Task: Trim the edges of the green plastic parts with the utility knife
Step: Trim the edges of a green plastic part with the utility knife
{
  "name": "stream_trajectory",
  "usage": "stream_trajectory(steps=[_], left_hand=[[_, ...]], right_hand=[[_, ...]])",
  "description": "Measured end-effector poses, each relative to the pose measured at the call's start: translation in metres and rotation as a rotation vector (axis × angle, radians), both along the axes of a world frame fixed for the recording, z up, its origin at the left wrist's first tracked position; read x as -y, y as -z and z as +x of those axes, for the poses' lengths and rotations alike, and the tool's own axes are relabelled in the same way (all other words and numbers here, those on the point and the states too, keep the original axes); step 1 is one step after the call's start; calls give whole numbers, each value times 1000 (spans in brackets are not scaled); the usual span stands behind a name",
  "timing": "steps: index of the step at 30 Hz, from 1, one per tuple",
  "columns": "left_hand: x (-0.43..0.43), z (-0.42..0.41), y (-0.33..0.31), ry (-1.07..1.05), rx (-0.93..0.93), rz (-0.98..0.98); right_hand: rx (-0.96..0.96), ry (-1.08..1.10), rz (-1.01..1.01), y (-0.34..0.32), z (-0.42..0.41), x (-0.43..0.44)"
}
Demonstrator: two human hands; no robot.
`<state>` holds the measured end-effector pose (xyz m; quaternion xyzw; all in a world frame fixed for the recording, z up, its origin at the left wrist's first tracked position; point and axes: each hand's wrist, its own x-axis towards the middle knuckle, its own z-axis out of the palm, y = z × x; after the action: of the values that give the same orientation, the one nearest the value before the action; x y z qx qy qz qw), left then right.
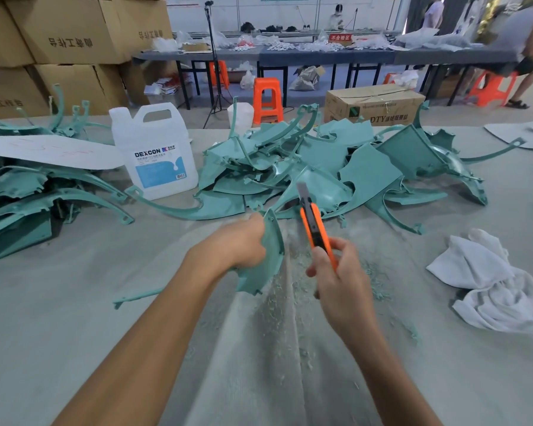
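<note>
In the head view, the left hand point(237, 241) curls its fingers round a green plastic part point(266, 253) and holds it upright over the tabletop point(74, 287), probably to present an edge. The right hand point(342, 281) grips the utility knife point(316, 230), blade pointing away, just beside the part and not touching it. A pile of green parts point(366, 173) waits beyond.

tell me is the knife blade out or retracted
Out: a grey blade projects beyond the orange utility knife in the right hand.
</note>
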<state>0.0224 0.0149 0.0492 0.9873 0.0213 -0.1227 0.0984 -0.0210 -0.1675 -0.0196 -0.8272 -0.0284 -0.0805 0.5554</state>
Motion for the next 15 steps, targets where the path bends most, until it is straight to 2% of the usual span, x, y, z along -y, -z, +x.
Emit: stream_trajectory(steps=[4, 9, 11, 13, 15], left_hand=[[-8, -5, 8, 0, 2, -62], [-12, -13, 5, 0, 82, -97], [-15, -18, 0, 35, 183, -90], [-19, -24, -3, 69, 302, -51], [-27, -34, 2, 82, 409, -63]], right_hand=[[-143, 72, -322, 33, -12, 39], [-160, 61, -602, 41, -18, 58], [-51, 116, -727, 34, -11, 77], [117, 262, -742, 25, -2, 108], [156, 441, -763, 15, 9, 146]])
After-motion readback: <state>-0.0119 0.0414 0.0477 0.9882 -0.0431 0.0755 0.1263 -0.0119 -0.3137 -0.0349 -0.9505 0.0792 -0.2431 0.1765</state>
